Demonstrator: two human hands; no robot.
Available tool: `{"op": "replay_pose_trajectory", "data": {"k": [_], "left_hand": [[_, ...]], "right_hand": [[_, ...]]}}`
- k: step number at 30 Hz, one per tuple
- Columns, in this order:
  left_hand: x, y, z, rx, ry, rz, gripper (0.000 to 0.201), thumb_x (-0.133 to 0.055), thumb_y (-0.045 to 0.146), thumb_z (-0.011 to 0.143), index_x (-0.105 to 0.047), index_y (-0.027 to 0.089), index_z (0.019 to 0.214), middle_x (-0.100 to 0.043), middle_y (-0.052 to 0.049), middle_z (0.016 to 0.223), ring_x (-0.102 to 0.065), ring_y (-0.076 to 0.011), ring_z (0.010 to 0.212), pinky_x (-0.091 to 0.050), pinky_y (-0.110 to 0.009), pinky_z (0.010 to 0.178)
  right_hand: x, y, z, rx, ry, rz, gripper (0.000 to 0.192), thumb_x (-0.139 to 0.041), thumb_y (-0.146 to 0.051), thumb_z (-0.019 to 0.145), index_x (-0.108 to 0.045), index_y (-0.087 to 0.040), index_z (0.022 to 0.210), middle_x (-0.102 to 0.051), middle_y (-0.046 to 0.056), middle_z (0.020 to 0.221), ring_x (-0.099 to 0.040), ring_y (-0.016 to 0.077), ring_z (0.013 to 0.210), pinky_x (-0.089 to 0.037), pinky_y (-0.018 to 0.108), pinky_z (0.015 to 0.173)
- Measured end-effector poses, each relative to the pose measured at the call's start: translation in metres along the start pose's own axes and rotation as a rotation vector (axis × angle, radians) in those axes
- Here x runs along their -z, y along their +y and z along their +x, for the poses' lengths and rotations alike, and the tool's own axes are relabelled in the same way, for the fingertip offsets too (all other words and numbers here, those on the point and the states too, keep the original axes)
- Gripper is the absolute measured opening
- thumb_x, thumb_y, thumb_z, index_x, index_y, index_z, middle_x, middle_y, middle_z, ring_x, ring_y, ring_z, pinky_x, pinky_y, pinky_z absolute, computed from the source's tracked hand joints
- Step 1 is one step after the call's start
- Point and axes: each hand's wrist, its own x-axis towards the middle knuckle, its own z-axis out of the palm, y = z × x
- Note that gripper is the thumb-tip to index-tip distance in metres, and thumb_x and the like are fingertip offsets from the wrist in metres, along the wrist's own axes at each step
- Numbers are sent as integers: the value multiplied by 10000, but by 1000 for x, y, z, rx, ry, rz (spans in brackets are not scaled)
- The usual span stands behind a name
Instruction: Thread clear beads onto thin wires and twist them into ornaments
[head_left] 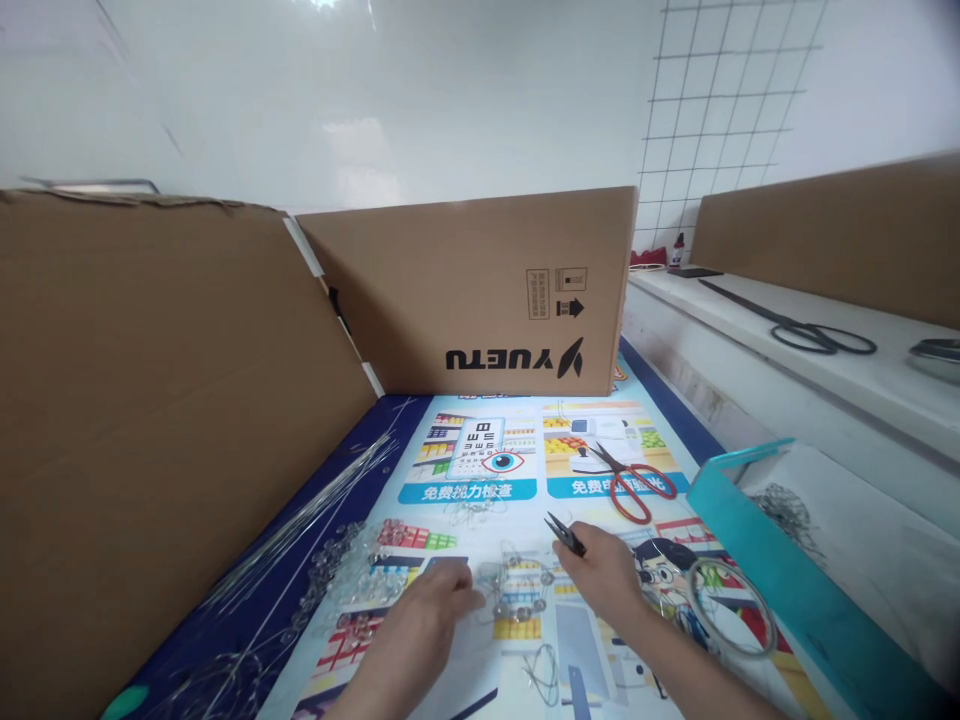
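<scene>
My right hand (604, 580) is wrapped round small dark-nosed pliers (566, 535), whose tips point up and left. My left hand (424, 635) has its fingers pinched at the left side of a wire ring strung with clear beads (541, 605). The exact grip point is blurred. Just beyond lies another faint tangle of clear beads and wire (474, 508). Left of my left hand is a spread of loose clear beads (337, 560). A small loop of thin wire (541, 672) lies below the ring.
Red-handled scissors (634, 485) lie beyond my right hand. A wire coil (731, 608) rests beside a teal box (810, 600) with tangled wire pieces (787, 515). Cut wires (315, 510) lie at left. Cardboard walls (465, 290) stand behind and left; black scissors (802, 330) lie on the ledge.
</scene>
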Motion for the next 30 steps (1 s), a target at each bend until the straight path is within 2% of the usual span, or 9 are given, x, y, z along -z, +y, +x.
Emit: {"op": "replay_pose_trajectory", "data": {"k": [5, 9, 18, 24, 27, 30], "left_hand": [[-10, -4, -14, -1, -59, 7, 428, -376, -5, 766, -645, 266, 958, -592, -51, 932, -562, -197, 862, -419, -292, 750], [-9, -2, -13, 3, -73, 42, 417, -377, -4, 758, -647, 270, 920, -591, -44, 922, -567, -195, 850, -426, -289, 736], [3, 24, 4, -72, -60, -34, 376, -364, 28, 786, -631, 260, 914, -576, -58, 899, -548, -196, 831, -422, -278, 713], [-2, 38, 18, -55, -101, -71, 246, -459, 57, 733, -613, 234, 808, -560, -46, 927, -515, -218, 890, -391, -313, 775], [-9, 34, 22, -52, -98, -101, 283, -473, 36, 694, -604, 238, 842, -554, -39, 953, -500, -220, 914, -370, -324, 801], [-16, 28, 24, -51, -81, -136, 257, -461, 40, 717, -597, 232, 822, -554, -33, 941, -496, -210, 902, -359, -315, 798]], "right_hand": [[0, 3, 0, -18, 35, 82, 299, -455, -423, 829, -468, -199, 631, -518, -34, 587, -466, 109, 572, -206, 215, 494], [0, 4, 1, -23, 54, 151, 304, -456, -420, 816, -439, -200, 608, -477, -42, 545, -455, 110, 548, -218, 208, 486], [-2, 9, 7, -51, 66, 294, 306, -414, -432, 818, -431, -202, 618, -456, -37, 542, -451, 124, 547, -290, 203, 496], [8, 16, 17, 23, -27, 320, 300, -335, -386, 856, -514, -170, 748, -493, -17, 601, -466, 118, 566, -321, 191, 488], [16, 18, 17, 98, -104, 271, 285, -372, -366, 841, -534, -165, 718, -512, -17, 613, -475, 113, 587, -309, 188, 499], [21, 18, 15, 176, -197, 195, 255, -453, -361, 796, -544, -168, 657, -516, -25, 591, -475, 108, 577, -281, 193, 494]]}}
